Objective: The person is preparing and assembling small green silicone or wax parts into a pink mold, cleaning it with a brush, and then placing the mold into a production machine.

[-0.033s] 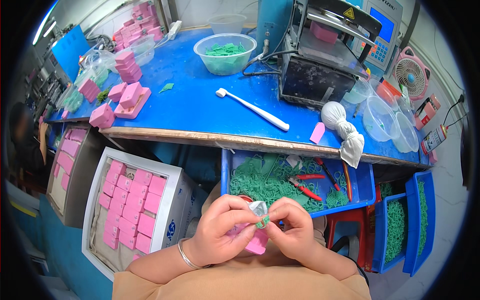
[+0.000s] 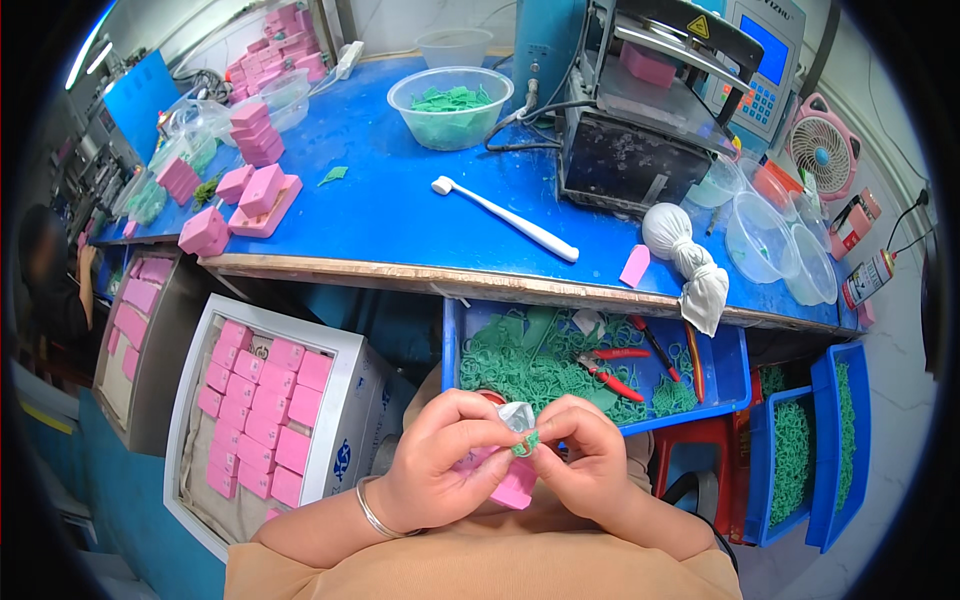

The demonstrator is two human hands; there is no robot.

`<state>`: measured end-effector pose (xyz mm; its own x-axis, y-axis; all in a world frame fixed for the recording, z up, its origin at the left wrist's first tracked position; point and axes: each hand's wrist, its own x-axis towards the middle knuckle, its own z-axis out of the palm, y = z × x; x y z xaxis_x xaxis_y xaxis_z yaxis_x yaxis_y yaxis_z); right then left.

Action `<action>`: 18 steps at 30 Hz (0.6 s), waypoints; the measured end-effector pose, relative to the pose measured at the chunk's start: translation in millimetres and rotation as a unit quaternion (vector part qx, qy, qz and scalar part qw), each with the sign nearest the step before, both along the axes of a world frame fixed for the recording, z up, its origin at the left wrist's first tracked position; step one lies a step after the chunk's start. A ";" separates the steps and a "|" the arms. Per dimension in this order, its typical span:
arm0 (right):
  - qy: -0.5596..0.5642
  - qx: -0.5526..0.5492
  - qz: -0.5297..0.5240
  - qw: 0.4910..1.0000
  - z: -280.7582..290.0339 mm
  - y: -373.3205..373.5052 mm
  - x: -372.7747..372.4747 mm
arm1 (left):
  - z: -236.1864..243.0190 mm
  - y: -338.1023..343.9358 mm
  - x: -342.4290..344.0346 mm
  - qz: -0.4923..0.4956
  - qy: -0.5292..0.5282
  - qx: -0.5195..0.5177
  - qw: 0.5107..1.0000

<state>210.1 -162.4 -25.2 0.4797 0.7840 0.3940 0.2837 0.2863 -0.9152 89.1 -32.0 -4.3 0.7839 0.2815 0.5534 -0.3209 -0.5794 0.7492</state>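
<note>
My left hand (image 2: 447,462) and my right hand (image 2: 583,456) meet low in the middle, fingertips pinched together. Between them is a small green piece (image 2: 526,443), too small to make out fully; it looks like the wax pieces in the tray. A greyish-white scrap (image 2: 517,416) shows just above the fingertips. Under the hands lies a pink block (image 2: 516,487), partly hidden by them. Just beyond, a blue tray (image 2: 738,375) holds many green wax pieces (image 2: 520,362) and red-handled pliers (image 2: 612,376).
On the blue bench (image 2: 390,215) lie a white brush (image 2: 507,220), a tied white cloth bag (image 2: 683,250) and a bowl of green pieces (image 2: 450,105). A press machine (image 2: 640,140) stands behind. At left, a white box (image 2: 345,365) holds pink blocks; another person (image 2: 55,280) sits far left.
</note>
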 end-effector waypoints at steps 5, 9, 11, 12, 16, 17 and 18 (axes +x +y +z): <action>0.049 0.002 0.016 0.999 -1.2 0.1 -0.4 | 0.3 -1.4 0.9 0.011 0.010 -0.023 1.000; 0.361 0.017 0.068 0.930 6.5 -2.2 1.3 | -5.4 0.7 -2.1 -0.017 0.056 -0.088 0.994; 0.467 0.027 0.119 0.876 5.1 -3.4 4.2 | -8.4 1.4 -2.3 -0.035 0.073 -0.103 0.991; 0.468 0.027 0.119 0.875 5.1 -3.2 3.6 | -9.2 1.1 -2.1 -0.053 0.084 -0.122 0.988; 0.473 0.025 0.111 0.874 6.5 -2.8 1.2 | -19.7 -12.6 -1.8 -0.067 0.170 -0.346 0.920; 0.476 0.027 0.110 0.872 6.7 -2.6 0.9 | -24.2 -14.2 -1.0 -0.067 0.170 -0.346 0.920; 0.476 0.026 0.110 0.872 6.4 -2.8 0.5 | -29.5 -15.3 -0.2 -0.094 0.232 -0.347 0.904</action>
